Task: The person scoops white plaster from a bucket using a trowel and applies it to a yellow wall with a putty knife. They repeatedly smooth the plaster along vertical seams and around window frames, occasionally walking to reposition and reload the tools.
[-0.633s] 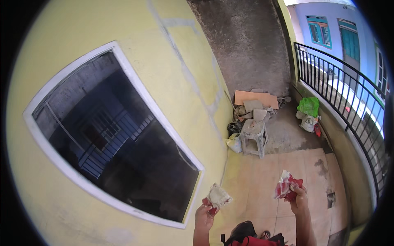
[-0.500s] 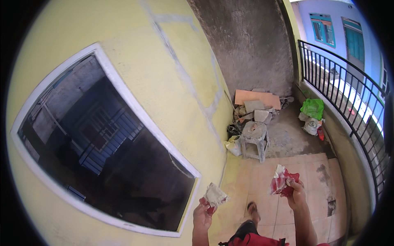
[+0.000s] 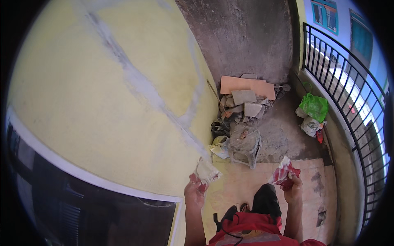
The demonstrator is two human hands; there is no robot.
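My left hand (image 3: 194,194) grips a red putty spreader (image 3: 207,171) by its lower end, the blade coated with off-white putty. It is held up close to the yellow wall (image 3: 135,131); whether it touches cannot be told. In my right hand (image 3: 293,191) is another red, flat spreader-like piece (image 3: 283,174), smeared with white putty and held clear over the floor. Grey-white filler bands (image 3: 143,86) run diagonally across the wall beyond my left hand.
A plaster-stained stool (image 3: 245,145) stands ahead, before a heap of rubble (image 3: 246,106) and boards. Green and white bags (image 3: 314,107) lie by the low wall, which carries a black railing (image 3: 340,65). A white-framed window (image 3: 82,176) is at lower left. Pinkish tiles (image 3: 242,182) lie underfoot.
My view has shifted along the wall and down, with the window dropping to the lower left. The stool and rubble appear nearer. Both hands still hold their putty-covered pieces; a knee has come into view.
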